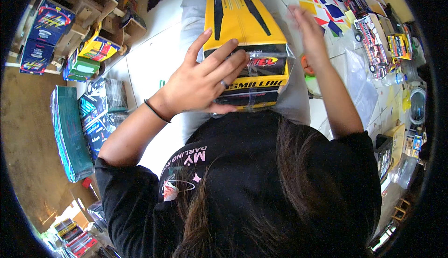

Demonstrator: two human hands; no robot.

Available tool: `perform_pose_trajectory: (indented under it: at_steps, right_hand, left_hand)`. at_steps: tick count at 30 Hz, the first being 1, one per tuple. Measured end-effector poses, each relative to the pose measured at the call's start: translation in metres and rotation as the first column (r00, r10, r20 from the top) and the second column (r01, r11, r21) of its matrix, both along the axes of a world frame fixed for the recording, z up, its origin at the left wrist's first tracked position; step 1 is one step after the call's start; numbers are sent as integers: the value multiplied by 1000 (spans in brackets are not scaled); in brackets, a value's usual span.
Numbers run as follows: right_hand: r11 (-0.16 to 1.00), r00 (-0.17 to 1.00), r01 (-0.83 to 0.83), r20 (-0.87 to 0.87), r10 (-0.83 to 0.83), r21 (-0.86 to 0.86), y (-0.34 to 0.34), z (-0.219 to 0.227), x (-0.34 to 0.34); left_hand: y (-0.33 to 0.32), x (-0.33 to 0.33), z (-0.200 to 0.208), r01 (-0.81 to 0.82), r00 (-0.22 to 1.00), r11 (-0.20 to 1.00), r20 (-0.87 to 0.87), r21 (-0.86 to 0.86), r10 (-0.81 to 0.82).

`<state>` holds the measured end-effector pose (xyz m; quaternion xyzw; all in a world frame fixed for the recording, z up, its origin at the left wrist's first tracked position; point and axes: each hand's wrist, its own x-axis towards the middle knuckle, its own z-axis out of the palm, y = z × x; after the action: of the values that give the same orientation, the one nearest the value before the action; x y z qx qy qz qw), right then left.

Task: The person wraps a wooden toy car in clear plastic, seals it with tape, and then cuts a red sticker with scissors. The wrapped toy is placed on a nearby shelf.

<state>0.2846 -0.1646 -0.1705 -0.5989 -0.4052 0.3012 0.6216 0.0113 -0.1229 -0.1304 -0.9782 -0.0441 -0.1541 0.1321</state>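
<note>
On my lap lies a yellow toy truck (246, 29) with black stripes and a dark lettered end, the end turned toward me. Shiny clear plastic covers that end and sticks out at its right side. My left hand (205, 73) grips this end, fingers spread over it and the thumb at its lower edge. To the right of the truck, my right hand (308, 36) is raised with fingers stretched out, slightly blurred and holding nothing I can see. Beside the right forearm is an orange ring-shaped thing (307, 65), partly hidden.
Colourful wooden toy trucks (95, 48) crowd the left side, near a long teal box-like piece (72, 132). Cut coloured scraps (322, 10) lie on the white tiles at the far right. A clear plastic sheet (361, 87) and another toy truck (371, 43) are also on the right.
</note>
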Motion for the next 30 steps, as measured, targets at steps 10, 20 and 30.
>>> perform_pose_trajectory:
  at_steps: [10,20,30]
  right_hand:
    - [875,394,-445,-836,381,188,37,-76,-4]
    - [828,499,556,770,-398,68,-10,-138,165]
    - [449,817,574,520,-250,-685,-112,-290,189]
  left_hand:
    - [27,30,-10,40,983,986,186,-163,-9]
    - [39,134,-12,-118,983,976,119,-185,141]
    - [39,134,-23,-100,958,964,239,-248,161]
